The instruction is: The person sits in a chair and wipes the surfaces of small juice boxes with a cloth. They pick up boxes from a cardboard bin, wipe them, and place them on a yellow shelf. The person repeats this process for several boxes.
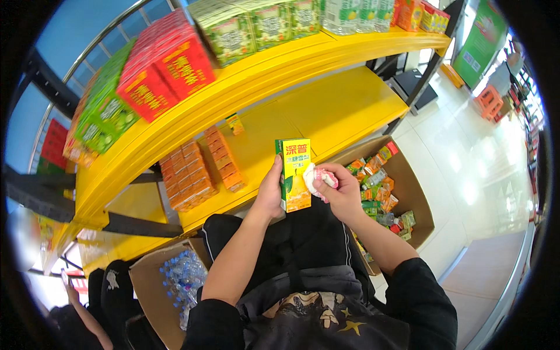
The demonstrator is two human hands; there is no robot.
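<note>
My left hand (pixel 270 192) grips a yellow and green drink carton (pixel 295 183) with a pear picture and printed writing, held upright above my lap. A crumpled white and pink cloth (pixel 320 180) is bunched in my right hand (pixel 343 192), against the right edge of the carton's front. Beyond my hands, orange drink cartons (pixel 188 175) stand in rows on a lower yellow shelf (pixel 350 100). A single small yellow carton (pixel 235 124) stands farther back on that shelf.
The upper yellow shelf (pixel 262 65) holds red cartons (pixel 168 65), green cartons (pixel 107 111) and clear bottles (pixel 350 15). A cardboard box (pixel 420 210) of mixed drink packs is at right; another cardboard box (pixel 148 280) holds bottles at left. A person's arm (pixel 89 315) shows at lower left.
</note>
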